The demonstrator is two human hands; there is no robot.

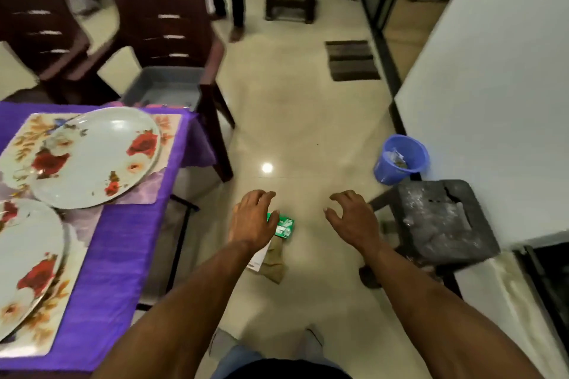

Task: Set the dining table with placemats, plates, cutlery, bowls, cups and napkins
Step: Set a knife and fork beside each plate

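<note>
I see my left hand (pixel 253 218) covering part of a small green packet (pixel 284 225), and the near flowered white plate (pixel 29 268) cut off at the left edge.

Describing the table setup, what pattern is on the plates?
White plates with red rose and pale flower prints, clearest in the head view.

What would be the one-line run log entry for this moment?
left hand: over green packet, grip unclear | right hand: open, empty | table: two plates on placemats

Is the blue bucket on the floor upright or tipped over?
Upright. The blue bucket stands on its base beside the wall, its open mouth facing up, with some scraps inside.
</note>
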